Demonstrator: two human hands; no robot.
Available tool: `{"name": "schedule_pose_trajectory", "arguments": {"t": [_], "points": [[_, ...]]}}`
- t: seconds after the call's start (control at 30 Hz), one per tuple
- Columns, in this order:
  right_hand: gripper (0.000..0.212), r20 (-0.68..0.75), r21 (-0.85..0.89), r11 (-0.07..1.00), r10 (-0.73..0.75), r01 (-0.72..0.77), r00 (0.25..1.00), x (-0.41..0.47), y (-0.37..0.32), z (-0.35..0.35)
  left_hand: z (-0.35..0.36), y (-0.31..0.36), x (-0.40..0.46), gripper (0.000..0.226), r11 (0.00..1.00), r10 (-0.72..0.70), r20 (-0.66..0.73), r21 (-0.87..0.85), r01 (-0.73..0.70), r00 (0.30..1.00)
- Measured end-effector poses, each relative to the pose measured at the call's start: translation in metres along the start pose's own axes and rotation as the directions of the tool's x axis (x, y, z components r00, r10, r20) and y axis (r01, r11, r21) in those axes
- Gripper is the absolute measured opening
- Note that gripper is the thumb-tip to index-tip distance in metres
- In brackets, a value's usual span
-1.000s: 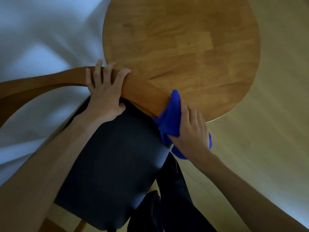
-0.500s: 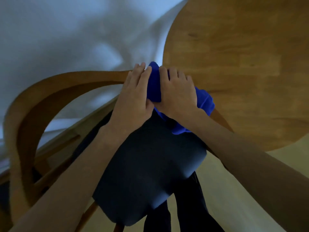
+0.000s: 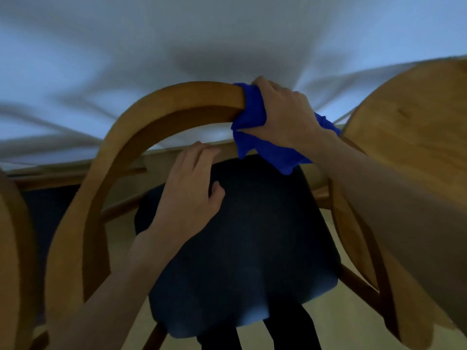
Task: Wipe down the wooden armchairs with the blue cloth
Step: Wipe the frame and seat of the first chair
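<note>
The right hand gripped the crumpled blue cloth around the curved wooden armchair rail; the left hand, fingers relaxed, rested on the dark padded seat.

- The curved honey-brown wooden armchair rail is smooth wood with a soft satin sheen
- The bright blue cloth is soft, matt fabric, crumpled into folds where it wraps the rail
- The dark navy padded seat cushion is matt upholstery with a fine weave
- The round light-brown wooden desk shows visible grain and a smooth finish
- The white bed sheet is matt, creased cloth
</note>
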State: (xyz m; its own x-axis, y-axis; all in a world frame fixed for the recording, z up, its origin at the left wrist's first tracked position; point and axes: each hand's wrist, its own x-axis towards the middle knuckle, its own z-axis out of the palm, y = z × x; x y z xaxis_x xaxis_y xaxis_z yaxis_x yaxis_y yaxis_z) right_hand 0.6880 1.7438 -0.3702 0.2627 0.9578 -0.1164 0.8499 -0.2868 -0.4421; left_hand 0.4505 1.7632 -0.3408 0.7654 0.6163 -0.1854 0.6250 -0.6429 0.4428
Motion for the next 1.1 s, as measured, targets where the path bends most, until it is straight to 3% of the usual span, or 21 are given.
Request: {"name": "schedule_pose_trajectory", "arguments": {"t": [0.1,0.27,0.5,0.67,0.77,0.9,1.1], "points": [[0.074,0.017,0.036,0.984,-0.173,0.172,0.985,0.025,-0.045,-0.005,-0.013,-0.014,-0.024,0.053,0.997,-0.072,-0.057,-0.005,0.072,0.996],[0.075,0.144,-0.279,0.853,-0.418,0.442,0.897,0.065,-0.136,0.001,-0.031,-0.044,-0.069,0.053,0.968,-0.249,-0.206,-0.064,0.241,0.946],[0.058,0.502,-0.435,0.555,-0.504,0.709,0.703,0.073,-0.244,0.063,-0.039,-0.082,-0.128,0.051,0.907,-0.42,-0.298,-0.16,0.389,0.857],[0.053,0.605,-0.266,0.473,-0.596,0.84,0.528,0.039,-0.3,0.122,-0.042,-0.11,-0.182,0.047,0.826,-0.562,-0.385,-0.204,0.526,0.733],[0.068,0.54,-0.213,0.393,-0.716,0.895,0.443,-0.001,-0.31,0.14,-0.04,-0.117,-0.225,0.046,0.761,-0.646,-0.405,-0.272,0.589,0.647],[0.088,0.537,-0.214,0.286,-0.765,0.934,0.357,-0.071,-0.335,0.156,-0.031,-0.116,-0.29,0.045,0.699,-0.713,-0.448,-0.39,0.6,0.539],[0.105,0.562,-0.094,0.122,-0.813,0.988,0.154,-0.166,-0.355,0.178,0.004,-0.113,-0.374,0.044,0.604,-0.795,-0.317,-0.495,0.624,0.517]]}}
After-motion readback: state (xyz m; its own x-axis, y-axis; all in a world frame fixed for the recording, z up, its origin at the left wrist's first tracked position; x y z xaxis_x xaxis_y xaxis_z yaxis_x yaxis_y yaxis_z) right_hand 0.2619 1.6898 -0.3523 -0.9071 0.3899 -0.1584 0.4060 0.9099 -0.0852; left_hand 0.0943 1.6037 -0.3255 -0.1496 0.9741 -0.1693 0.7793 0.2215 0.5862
